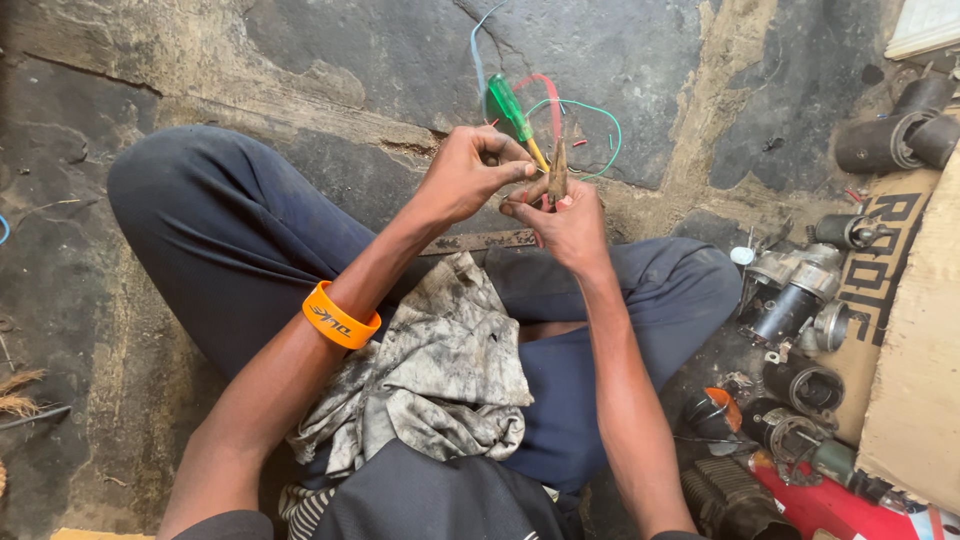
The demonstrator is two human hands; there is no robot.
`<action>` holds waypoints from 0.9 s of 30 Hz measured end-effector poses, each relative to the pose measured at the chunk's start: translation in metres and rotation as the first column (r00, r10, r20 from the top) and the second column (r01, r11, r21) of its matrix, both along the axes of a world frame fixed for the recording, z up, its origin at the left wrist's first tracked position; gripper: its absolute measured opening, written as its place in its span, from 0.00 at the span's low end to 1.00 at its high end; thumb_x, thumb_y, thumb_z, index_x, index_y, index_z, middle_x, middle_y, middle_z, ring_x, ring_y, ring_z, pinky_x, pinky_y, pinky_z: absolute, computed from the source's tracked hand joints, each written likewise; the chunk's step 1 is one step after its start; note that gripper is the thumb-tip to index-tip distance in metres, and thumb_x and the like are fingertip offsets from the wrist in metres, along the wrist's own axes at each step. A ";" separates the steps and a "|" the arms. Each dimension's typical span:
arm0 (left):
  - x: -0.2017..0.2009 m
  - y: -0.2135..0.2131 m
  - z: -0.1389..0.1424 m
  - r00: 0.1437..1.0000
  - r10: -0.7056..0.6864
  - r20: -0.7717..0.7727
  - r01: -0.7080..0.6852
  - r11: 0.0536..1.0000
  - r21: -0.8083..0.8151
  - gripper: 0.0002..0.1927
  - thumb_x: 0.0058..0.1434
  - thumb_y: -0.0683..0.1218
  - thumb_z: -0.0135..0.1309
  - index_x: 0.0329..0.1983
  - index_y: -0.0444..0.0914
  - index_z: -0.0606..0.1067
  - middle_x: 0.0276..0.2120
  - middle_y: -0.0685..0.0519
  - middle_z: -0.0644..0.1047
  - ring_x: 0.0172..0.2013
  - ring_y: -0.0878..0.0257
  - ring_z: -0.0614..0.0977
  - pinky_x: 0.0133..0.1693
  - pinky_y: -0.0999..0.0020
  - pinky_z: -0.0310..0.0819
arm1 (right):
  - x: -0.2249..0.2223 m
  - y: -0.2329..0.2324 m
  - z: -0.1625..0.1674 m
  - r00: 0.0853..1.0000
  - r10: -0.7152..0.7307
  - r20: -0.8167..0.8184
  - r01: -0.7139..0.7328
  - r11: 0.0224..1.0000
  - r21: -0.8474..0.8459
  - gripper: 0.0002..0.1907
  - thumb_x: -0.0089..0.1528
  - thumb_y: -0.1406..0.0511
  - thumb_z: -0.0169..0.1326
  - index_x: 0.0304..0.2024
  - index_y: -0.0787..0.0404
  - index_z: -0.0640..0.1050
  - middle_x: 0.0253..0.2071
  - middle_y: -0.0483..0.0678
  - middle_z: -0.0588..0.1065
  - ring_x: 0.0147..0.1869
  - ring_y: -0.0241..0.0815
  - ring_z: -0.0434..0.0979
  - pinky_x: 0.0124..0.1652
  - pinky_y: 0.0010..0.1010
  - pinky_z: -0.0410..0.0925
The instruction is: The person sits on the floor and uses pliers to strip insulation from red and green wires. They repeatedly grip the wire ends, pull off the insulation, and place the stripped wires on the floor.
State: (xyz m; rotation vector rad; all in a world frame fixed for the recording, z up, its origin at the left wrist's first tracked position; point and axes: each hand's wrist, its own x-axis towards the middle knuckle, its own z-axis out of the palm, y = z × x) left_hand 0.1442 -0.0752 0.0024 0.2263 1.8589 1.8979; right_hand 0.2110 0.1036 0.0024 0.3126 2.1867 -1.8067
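The left hand (465, 175) grips a screwdriver (513, 108) with a translucent green handle and a yellowish shaft, its tip pointing down toward the right hand. The right hand (568, 222) is closed around a small rusty brown metal part (556, 172), held upright just above the crossed legs. Thin wires (580, 108), red, green and pale blue, loop up from between both hands over the stone floor (330, 50). An orange wristband (340, 318) sits on the left forearm, and a stained grey rag (445, 370) lies across the lap. Dark cylindrical motor parts (800, 300) lie to the right beside cardboard (915, 350).
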 end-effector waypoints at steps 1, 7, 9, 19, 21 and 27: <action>0.000 0.000 0.000 1.000 0.010 -0.028 -0.010 1.000 -0.007 0.08 0.58 0.43 0.65 0.37 0.34 0.84 0.31 0.55 0.81 0.31 0.71 0.79 0.34 0.71 0.75 | -0.001 0.000 0.000 0.999 0.013 -0.029 -0.014 0.999 -0.039 0.08 0.60 0.71 0.67 0.35 0.65 0.79 0.24 0.43 0.76 0.22 0.28 0.71 0.20 0.22 0.63; -0.003 -0.002 0.001 0.995 0.058 -0.081 -0.064 0.995 -0.076 0.08 0.58 0.43 0.64 0.37 0.34 0.84 0.30 0.55 0.81 0.31 0.71 0.78 0.34 0.71 0.72 | 0.000 0.001 0.002 0.995 0.093 -0.047 -0.101 0.969 -0.224 0.08 0.65 0.71 0.57 0.46 0.68 0.77 0.28 0.47 0.76 0.23 0.32 0.75 0.21 0.24 0.67; -0.005 -0.004 0.001 0.986 0.075 -0.146 -0.088 0.993 -0.081 0.08 0.59 0.43 0.65 0.37 0.33 0.84 0.30 0.54 0.80 0.31 0.70 0.77 0.34 0.71 0.71 | 0.000 0.004 0.003 0.994 0.105 -0.041 -0.113 0.952 -0.284 0.07 0.67 0.71 0.56 0.46 0.69 0.76 0.32 0.49 0.77 0.25 0.33 0.76 0.22 0.25 0.70; -0.004 -0.003 0.001 0.991 0.035 -0.132 -0.042 0.998 -0.055 0.08 0.58 0.44 0.65 0.36 0.34 0.84 0.30 0.55 0.80 0.32 0.71 0.78 0.35 0.71 0.72 | 0.000 0.012 -0.007 0.986 0.053 -0.160 -0.093 0.963 -0.253 0.06 0.65 0.76 0.58 0.44 0.74 0.81 0.46 0.52 0.79 0.33 0.33 0.77 0.26 0.24 0.70; -0.002 -0.002 0.001 0.989 0.020 -0.148 -0.033 0.996 -0.087 0.08 0.58 0.44 0.66 0.36 0.34 0.84 0.30 0.55 0.78 0.31 0.70 0.77 0.35 0.71 0.71 | 0.000 0.010 -0.010 0.990 0.016 -0.142 -0.053 0.964 -0.260 0.04 0.62 0.76 0.59 0.40 0.72 0.81 0.44 0.49 0.78 0.30 0.33 0.77 0.22 0.24 0.69; -0.001 -0.001 0.003 0.989 0.020 -0.148 -0.027 0.999 -0.047 0.08 0.57 0.44 0.65 0.37 0.34 0.84 0.31 0.56 0.79 0.32 0.70 0.77 0.35 0.71 0.72 | 0.002 0.013 -0.015 0.995 -0.024 -0.100 0.000 0.973 -0.233 0.09 0.61 0.77 0.64 0.31 0.66 0.76 0.30 0.49 0.73 0.25 0.33 0.73 0.21 0.24 0.66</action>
